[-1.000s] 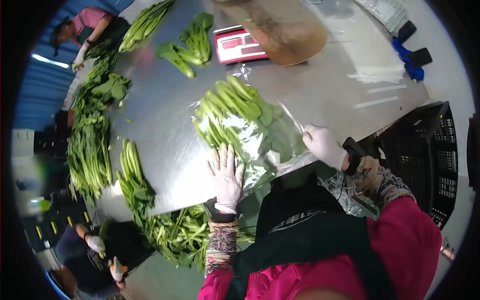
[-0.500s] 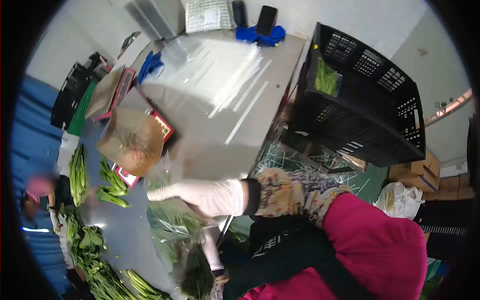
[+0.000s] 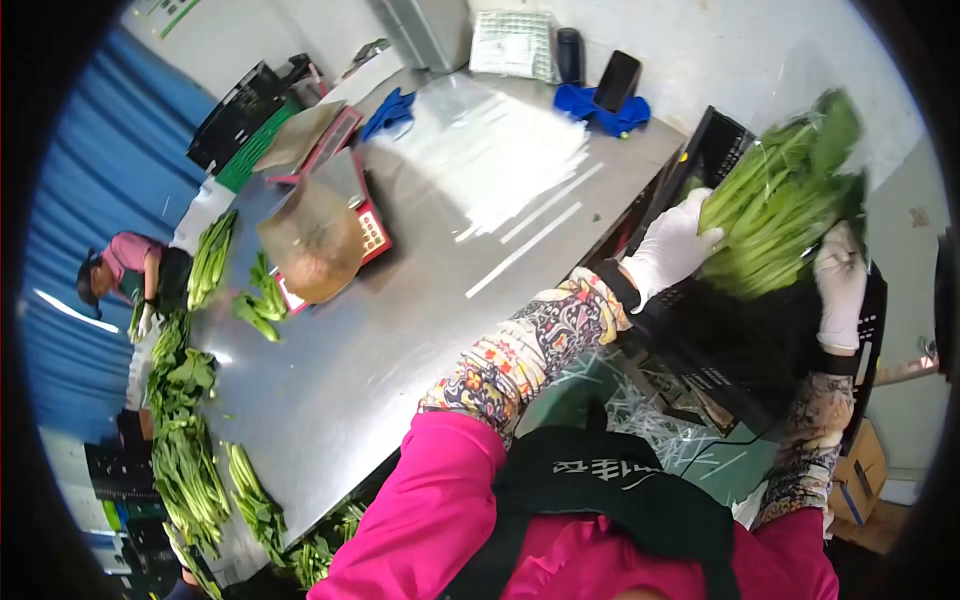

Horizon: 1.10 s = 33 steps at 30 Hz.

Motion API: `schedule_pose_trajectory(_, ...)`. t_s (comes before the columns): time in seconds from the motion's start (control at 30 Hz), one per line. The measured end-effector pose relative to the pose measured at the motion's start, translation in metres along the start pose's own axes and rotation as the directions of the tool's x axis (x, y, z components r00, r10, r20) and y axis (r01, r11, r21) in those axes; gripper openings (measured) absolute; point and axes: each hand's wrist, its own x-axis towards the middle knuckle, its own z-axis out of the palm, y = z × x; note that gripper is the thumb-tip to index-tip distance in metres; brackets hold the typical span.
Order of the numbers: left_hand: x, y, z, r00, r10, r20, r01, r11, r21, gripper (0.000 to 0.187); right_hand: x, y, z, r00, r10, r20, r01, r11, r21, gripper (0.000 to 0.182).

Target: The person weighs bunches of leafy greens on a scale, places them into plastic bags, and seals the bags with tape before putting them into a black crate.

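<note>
Both my gloved hands hold a clear plastic bag of leafy green vegetables (image 3: 770,215) above the black crate (image 3: 690,335). My left hand (image 3: 672,248) grips the bag's left side, its fingers bent against the stalks. On the other side, my right hand (image 3: 840,280) is closed on the bag's right edge. The stalks point down toward me and the leaves point up and away. Much of the crate's inside is hidden behind the bag and my hands.
On the metal table (image 3: 400,340) are a red scale with a round pan (image 3: 310,245), a stack of clear plastic bags (image 3: 490,160), a phone (image 3: 617,80) and a blue cloth (image 3: 390,113). Loose greens (image 3: 185,440) line the far-left edge, where another person (image 3: 140,270) stands.
My hands have carried the bagged greens from the table's near edge rightward to over the black crate. My view has turned, and the other person's posture now shows clearly.
</note>
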Motion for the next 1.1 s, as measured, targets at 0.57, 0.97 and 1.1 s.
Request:
schedule_pose_trajectory(0.57,-0.27,-0.031,-0.238,0.474,-0.172,-0.863,0.618,0.764,0.187,0.026,0.031,0.259,0.117,0.77,0.281,-0.572,-0.637,0.333,-0.695,0.029)
schedule_pose_trajectory(0.97,-0.632,0.043,-0.508,-0.036,-0.131,-0.991,0.917,-0.399,0.019,0.131,0.081,0.787,0.229,0.645,0.76,0.086,0.163,-0.026,-0.986,0.084)
schedule_pose_trajectory(1.1,-0.727,0.075,-0.561,-0.367,-0.103,-0.924,0.784,-0.569,-0.248,0.141,0.092,0.915,0.239,0.646,0.757,0.098,0.481,-0.304,-0.822,0.1)
